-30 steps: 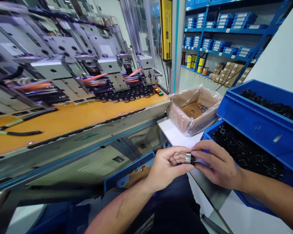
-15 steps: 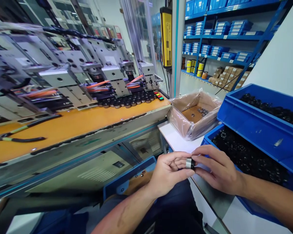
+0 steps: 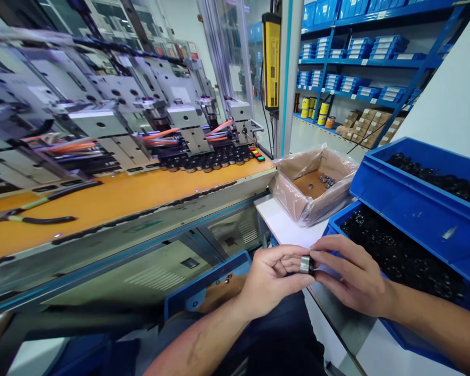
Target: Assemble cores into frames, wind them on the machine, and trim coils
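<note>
Between the fingers and thumb of my left hand (image 3: pixel 272 274) is a small ribbed metal ring with a black part (image 3: pixel 306 265) on its right side. My right hand (image 3: pixel 350 271) meets it from the right, fingertips and thumb closed on the black part. Both hands are over my lap, by the edge of the white side table (image 3: pixel 274 222). Just right of my right hand stands a blue bin of black parts (image 3: pixel 395 250); a second blue bin (image 3: pixel 426 167) sits higher behind it.
A plastic-lined carton (image 3: pixel 297 201) with a few metal rings stands ahead. On the orange bench (image 3: pixel 156 196) lie pliers (image 3: pixel 43 209) and rows of round black-and-metal parts (image 3: pixel 207 161), below the machine fixtures (image 3: pixel 141 125). A blue bin (image 3: pixel 203 284) is down left of my left hand.
The camera view has shifted slightly. Both hands keep hold of the ringed part, which is turned a little, with more of its black side showing.
</note>
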Motion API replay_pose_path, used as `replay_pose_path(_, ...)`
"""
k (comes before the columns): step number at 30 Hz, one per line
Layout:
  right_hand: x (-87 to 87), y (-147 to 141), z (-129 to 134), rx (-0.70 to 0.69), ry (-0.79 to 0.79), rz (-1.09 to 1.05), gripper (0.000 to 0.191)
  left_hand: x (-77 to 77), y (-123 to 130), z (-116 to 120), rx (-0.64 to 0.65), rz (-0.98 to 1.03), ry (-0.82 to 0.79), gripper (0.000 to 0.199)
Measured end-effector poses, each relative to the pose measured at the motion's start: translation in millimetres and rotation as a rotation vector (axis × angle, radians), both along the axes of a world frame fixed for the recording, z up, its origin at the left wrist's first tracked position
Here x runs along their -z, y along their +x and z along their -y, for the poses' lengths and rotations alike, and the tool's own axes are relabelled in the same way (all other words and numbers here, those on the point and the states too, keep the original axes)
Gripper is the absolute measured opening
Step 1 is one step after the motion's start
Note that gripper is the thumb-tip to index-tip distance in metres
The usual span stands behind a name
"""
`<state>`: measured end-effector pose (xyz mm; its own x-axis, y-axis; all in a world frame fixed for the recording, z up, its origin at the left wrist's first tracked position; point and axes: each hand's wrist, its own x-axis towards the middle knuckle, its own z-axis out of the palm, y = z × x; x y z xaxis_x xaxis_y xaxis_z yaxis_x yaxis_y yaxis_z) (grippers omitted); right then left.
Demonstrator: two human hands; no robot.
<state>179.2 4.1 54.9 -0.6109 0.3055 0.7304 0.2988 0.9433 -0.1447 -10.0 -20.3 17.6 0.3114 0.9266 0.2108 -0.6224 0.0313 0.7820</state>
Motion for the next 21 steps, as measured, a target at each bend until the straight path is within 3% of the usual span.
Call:
replay_pose_path(7, -1.4, 0, -1, -0.004, 0.045, 0.001, 0.023, 0.1, 0, 0, 0.017, -0.015, -0.058, 0.037)
replay_pose_path(16, -3.3, 4, 0, -0.001, 0.251, 0.127, 0.019, -6.7, -5, 0, 0.078, -0.074, -0.152, 0.036)
replay_pose_path(21, -4.0, 6, 3, 0.011, 0.296, 0.143, 0.021, -0.8, 12, 11, -0.075, -0.010, -0.154, 0.034)
